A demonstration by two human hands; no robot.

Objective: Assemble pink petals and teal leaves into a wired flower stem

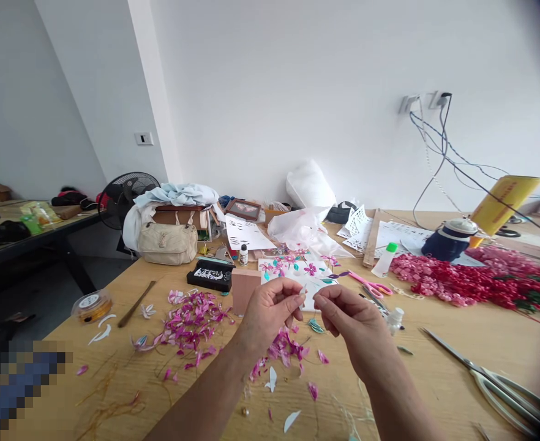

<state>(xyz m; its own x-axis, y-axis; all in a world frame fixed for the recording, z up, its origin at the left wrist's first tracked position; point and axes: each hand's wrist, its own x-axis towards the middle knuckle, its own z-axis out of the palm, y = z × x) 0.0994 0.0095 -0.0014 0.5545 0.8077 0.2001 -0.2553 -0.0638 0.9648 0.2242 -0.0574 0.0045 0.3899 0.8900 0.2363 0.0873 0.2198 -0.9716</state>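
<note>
Head: fingers [298, 300] well inside table edge [122, 277]

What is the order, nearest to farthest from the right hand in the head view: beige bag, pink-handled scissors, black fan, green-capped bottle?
From the right hand:
1. Pink-handled scissors, just beyond it
2. Green-capped bottle, farther back, right
3. Beige bag, far left
4. Black fan, behind the bag
</note>
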